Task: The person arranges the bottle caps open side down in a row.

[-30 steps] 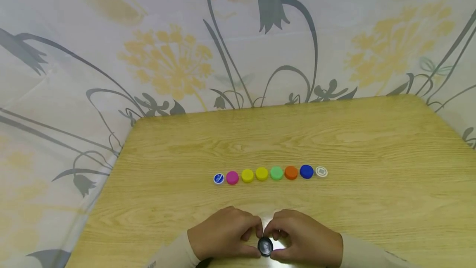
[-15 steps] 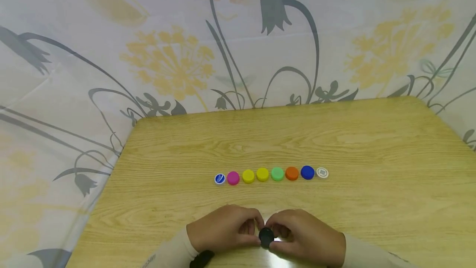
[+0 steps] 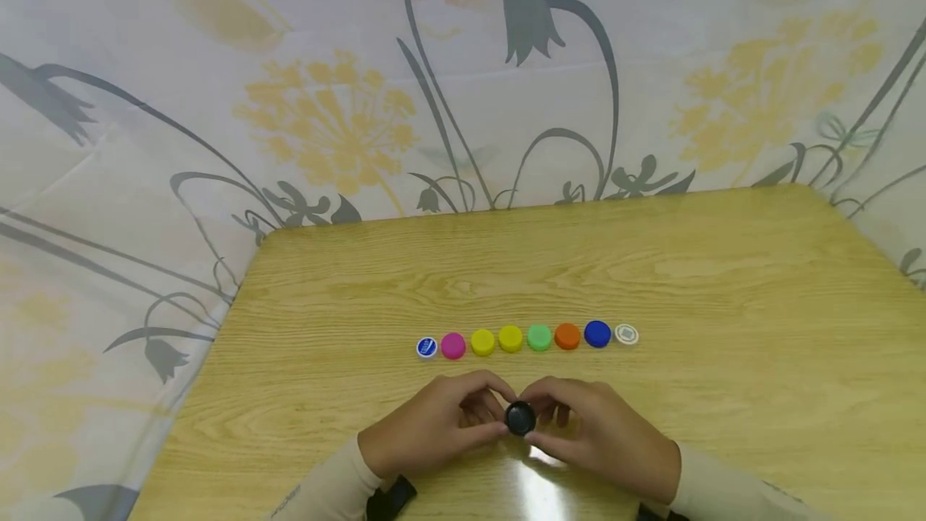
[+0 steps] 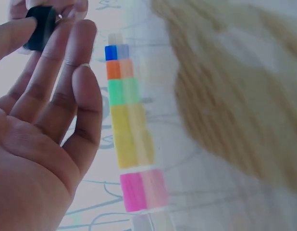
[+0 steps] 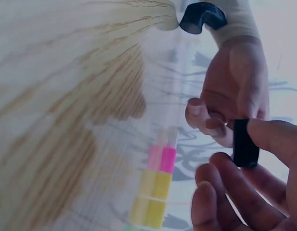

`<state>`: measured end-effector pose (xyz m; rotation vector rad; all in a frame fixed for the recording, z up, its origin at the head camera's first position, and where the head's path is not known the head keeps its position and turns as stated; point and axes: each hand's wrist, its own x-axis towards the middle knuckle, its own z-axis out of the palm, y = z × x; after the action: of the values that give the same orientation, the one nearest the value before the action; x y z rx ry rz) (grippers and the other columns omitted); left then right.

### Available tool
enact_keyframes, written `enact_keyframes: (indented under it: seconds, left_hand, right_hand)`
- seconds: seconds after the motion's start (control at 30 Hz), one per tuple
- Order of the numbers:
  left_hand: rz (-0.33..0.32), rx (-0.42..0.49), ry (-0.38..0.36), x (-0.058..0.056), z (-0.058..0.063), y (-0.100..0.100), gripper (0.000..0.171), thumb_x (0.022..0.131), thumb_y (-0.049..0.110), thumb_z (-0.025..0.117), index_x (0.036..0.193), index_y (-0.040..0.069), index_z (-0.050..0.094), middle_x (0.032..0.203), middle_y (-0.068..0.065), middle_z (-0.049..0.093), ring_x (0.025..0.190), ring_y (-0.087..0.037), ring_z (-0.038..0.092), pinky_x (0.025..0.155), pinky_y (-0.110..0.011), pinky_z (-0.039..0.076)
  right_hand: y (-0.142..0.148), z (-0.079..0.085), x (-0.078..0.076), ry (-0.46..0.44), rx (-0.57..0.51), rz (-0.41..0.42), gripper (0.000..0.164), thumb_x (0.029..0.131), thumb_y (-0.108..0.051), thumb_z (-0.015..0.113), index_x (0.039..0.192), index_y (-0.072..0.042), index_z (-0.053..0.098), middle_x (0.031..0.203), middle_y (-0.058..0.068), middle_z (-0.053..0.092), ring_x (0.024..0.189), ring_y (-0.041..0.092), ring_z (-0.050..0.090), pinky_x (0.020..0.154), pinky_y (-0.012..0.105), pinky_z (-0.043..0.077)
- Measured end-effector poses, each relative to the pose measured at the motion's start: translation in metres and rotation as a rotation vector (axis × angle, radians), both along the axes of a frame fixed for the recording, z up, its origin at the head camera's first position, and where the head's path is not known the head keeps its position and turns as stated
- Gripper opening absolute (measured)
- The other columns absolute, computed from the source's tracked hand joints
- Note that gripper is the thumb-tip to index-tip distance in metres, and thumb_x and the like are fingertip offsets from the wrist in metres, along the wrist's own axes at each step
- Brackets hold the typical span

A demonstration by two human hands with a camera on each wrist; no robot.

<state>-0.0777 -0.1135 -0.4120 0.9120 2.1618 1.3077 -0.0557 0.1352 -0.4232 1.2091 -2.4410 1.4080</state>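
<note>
Both hands hold one black bottle cap between them, near the front of the table. My left hand pinches its left side between thumb and finger, while my right hand pinches the right side the same way. From the head view the cap shows a round rim with a darker middle. In the left wrist view, the black cap is held up by the fingertips, and the other fingers spread loosely below. The right wrist view has the cap edge-on, between the thumb and fingertips.
Beyond the hands, bottle caps lie in a row across the wood-grain table: white-and-blue, pink, two yellow, green, orange, blue and white. Flower-patterned cloth hangs behind.
Both hands have moved forward with the black cap, away from the table's near side and closer to the row. The cap has tilted in the fingers. The row has stayed put.
</note>
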Motion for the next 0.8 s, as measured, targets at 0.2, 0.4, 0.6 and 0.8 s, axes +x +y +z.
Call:
enact_keyframes:
  seconds: [0.2,0.4,0.6,0.8]
  left_hand:
    - [0.099,0.068,-0.138,0.001,0.003,0.003,0.028,0.099,0.023,0.063,0.127,0.017,0.061,0.104,-0.006,0.076,0.092,-0.009,0.071,0.08,-0.022,0.055]
    - [0.215,0.097,-0.18,0.004,0.001,0.01,0.024,0.097,0.025,0.067,0.116,0.01,0.068,0.098,-0.008,0.078,0.086,-0.01,0.074,0.077,-0.021,0.056]
    - [0.229,0.107,-0.175,0.008,0.001,0.014,0.023,0.096,0.021,0.069,0.114,0.007,0.067,0.09,-0.013,0.076,0.078,-0.011,0.073,0.07,-0.02,0.055]
    - [0.225,0.096,-0.094,0.004,0.008,0.02,0.021,0.096,0.019,0.069,0.114,0.009,0.065,0.092,-0.013,0.076,0.075,-0.014,0.073,0.065,-0.021,0.057]
  right_hand:
    - [-0.001,0.001,-0.001,0.074,-0.04,-0.045,0.035,0.085,-0.007,0.079,0.116,-0.015,0.064,0.104,-0.007,0.072,0.082,0.003,0.065,0.068,0.021,0.055]
    - [0.0,0.0,-0.001,0.191,-0.024,-0.079,0.046,0.077,0.0,0.083,0.117,-0.011,0.063,0.104,-0.002,0.071,0.082,0.007,0.065,0.069,0.018,0.054]
    - [0.001,0.001,0.0,0.08,-0.049,-0.059,0.042,0.08,0.002,0.08,0.116,-0.01,0.061,0.091,-0.004,0.071,0.074,-0.002,0.06,0.063,0.016,0.052]
    - [0.004,0.007,-0.003,-0.228,-0.099,-0.043,0.025,0.095,-0.007,0.066,0.118,-0.008,0.057,0.09,0.004,0.072,0.076,0.007,0.067,0.067,0.025,0.057]
